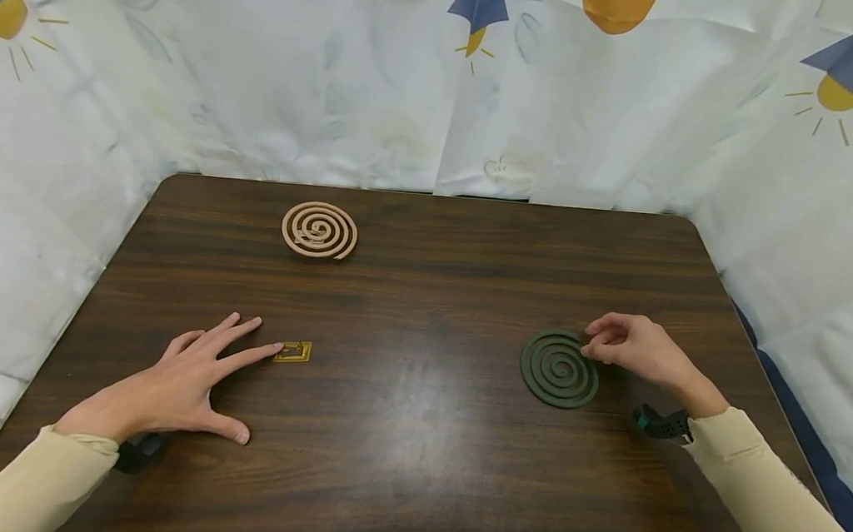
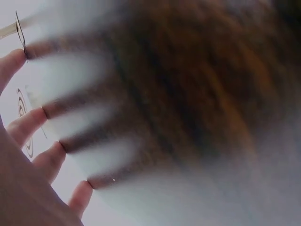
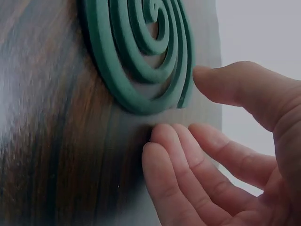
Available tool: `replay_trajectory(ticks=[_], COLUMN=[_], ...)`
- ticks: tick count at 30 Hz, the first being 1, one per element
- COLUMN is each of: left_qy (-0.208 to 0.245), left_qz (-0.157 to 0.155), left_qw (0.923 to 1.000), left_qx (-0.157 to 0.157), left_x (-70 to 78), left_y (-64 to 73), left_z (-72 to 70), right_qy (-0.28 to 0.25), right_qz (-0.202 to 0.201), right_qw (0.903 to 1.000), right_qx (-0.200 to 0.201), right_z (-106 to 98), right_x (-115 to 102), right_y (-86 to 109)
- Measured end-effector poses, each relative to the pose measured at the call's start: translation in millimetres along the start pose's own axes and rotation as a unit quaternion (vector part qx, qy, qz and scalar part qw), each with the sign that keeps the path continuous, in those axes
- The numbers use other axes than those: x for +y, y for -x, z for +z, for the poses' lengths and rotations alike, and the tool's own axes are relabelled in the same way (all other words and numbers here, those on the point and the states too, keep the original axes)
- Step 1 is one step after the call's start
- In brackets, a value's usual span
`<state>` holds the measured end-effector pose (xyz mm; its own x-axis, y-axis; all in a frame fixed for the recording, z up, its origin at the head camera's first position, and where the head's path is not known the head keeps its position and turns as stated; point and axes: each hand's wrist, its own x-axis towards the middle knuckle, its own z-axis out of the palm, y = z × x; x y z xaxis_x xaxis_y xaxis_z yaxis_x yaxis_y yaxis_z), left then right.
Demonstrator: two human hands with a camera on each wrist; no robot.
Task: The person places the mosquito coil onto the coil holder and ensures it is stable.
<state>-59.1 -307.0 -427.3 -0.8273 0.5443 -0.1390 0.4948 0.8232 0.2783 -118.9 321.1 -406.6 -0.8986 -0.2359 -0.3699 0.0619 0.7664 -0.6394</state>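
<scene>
A dark green spiral coil [image 1: 560, 368] lies flat on the wooden table [image 1: 411, 465] at the right. My right hand [image 1: 590, 346] sits at its right edge with loosely curled fingers. In the right wrist view the thumb tip [image 3: 207, 80] is at the outer end of the green coil [image 3: 136, 61], while the fingers [image 3: 178, 155] rest on the table just clear of it. My left hand [image 1: 247, 385] lies flat with fingers spread, its index fingertip touching a small brass-coloured metal stand [image 1: 293, 352]. A tan spiral coil [image 1: 320, 230] lies at the far left.
White printed cloth [image 1: 410, 89] walls in the table on three sides. A dark strap [image 1: 661, 422] is on the right wrist. The left wrist view is blurred and shows only spread fingers [image 2: 28, 125] on the wood.
</scene>
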Motion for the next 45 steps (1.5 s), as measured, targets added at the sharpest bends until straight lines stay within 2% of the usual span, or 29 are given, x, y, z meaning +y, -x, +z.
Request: replay_trajectory(ticks=[6,16,22,31,37,45], left_qy=[0.003,0.007,0.004,0.005,0.005,0.012], left_qz=[-0.002,0.002,0.002,0.002,0.000,0.004], left_qw=[1.0000,0.9999,0.9999,0.9999,0.9999,0.9999], left_qx=[-0.003,-0.012,-0.010,-0.010,-0.012,-0.009], left_x=[0.8,0.9,0.2,0.0,-0.9,-1.4], left_y=[0.2,-0.3,-0.4,-0.4,-1.1,0.4], left_z=[1.2,1.7,2.5,2.3,2.0,6.0], right_qy=[0.028,0.026,0.051,0.073,0.073,0.069], right_qz=[0.007,0.023,0.017,-0.001,-0.034,-0.068], right_qw=[0.9996,0.9994,0.9984,0.9969,0.9955,0.9945], right_qx=[0.006,-0.002,0.016,0.031,0.049,0.041], right_z=[3,5,9,14,12,14], right_x=[-2,-5,-5,-6,-13,-13], right_y=[0.2,1.1,0.7,-3.3,-9.0,-15.1])
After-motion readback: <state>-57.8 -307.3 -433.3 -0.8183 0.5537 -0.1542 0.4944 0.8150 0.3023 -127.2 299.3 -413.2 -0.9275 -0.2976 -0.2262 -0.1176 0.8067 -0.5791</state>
